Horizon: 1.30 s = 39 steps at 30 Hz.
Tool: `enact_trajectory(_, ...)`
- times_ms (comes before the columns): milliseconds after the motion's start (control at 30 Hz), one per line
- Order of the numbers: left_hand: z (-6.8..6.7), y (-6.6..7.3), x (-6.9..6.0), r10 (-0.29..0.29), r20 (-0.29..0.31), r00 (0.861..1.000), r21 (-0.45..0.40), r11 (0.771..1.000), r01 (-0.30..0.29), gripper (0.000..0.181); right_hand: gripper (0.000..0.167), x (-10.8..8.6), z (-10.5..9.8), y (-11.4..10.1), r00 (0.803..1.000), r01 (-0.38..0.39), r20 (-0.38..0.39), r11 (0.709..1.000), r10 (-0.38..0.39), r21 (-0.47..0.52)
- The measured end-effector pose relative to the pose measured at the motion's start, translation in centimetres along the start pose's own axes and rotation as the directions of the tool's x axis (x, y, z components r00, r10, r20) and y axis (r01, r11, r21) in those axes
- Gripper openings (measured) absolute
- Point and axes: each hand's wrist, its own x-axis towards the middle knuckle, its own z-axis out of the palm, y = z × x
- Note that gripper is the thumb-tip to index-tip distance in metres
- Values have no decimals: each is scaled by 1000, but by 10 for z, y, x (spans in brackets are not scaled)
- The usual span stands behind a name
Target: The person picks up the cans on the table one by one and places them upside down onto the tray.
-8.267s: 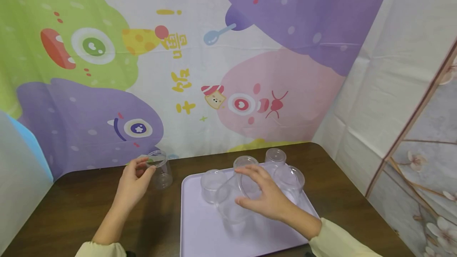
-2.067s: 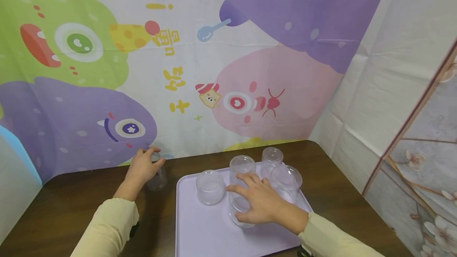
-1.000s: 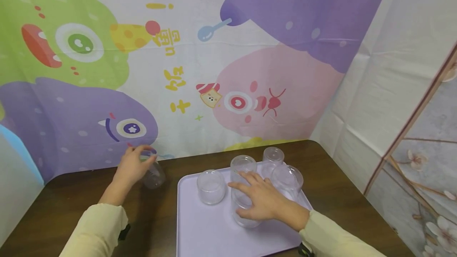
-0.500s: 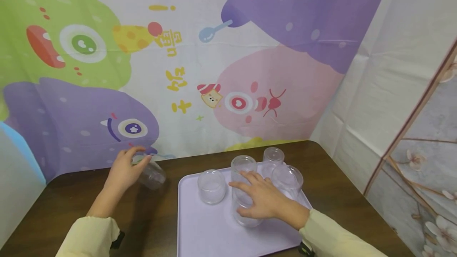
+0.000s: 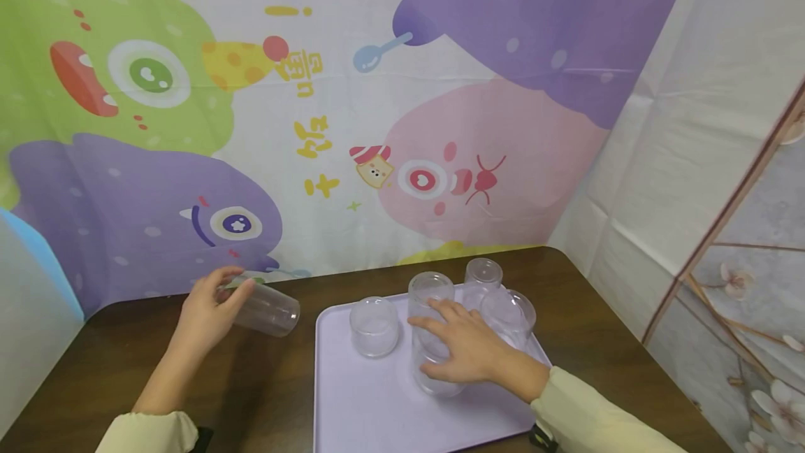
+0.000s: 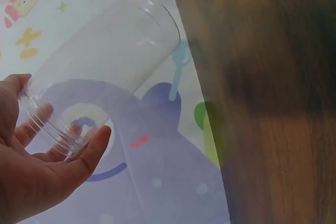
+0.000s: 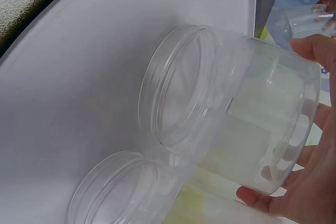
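My left hand (image 5: 206,313) grips a clear plastic jar (image 5: 270,310) by its ridged mouth end, above the left of the table. This jar lies tilted almost sideways, its base pointing right; in the left wrist view the fingers spread round the rim and the jar looks empty. Over the purple tray (image 5: 358,414), my right hand (image 5: 468,341) holds the base end of another clear jar (image 7: 252,108). That one stands mouth down on the tray, fingers and thumb curved round it. Part of it is hidden behind the hand in the head view.
Several more clear jars share the tray: a short one (image 5: 374,327) at left, a taller one (image 5: 431,286) behind my right hand, a wide one (image 5: 511,313) and a small one (image 5: 483,272) at back right. A printed cloth (image 5: 339,124) hangs behind the brown table (image 5: 270,397).
The left hand's jar has tipped from upright to nearly sideways, base swinging right, while that hand drew left and nearer. My right hand's jar was tilted earlier; it has stayed on the tray since.
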Motion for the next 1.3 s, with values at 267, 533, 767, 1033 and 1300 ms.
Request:
enact_trajectory(267, -5, 0, -14, -14, -31, 999, -47, 999, 12, 54, 70, -1, -2, 1, 1000, -13, -27, 1000, 13, 7)
enact_trajectory(533, -9, 4, -29, -56, -14, 998, -80, 995, 55, 56, 67, -2, -10, -4, 997, -21, -78, 998, 25, 60)
enact_trajectory(767, -7, 11, -40, -95, 43, 995, -175, 979, 101, 60, 61, -3, -15, -9, 985, 5, -171, 996, 11, 90)
enact_trajectory(1033, 0, 20, -48, -87, 7, 996, -285, 955, 85, 49, 57, -2, -21, -20, 969, 16, -242, 975, 39, 221)
enact_trajectory(1300, 7, 32, -53, -67, 2, 998, -343, 937, 63, 46, 53, -1, -28, -28, 955, 18, -276, 907, 110, 422)
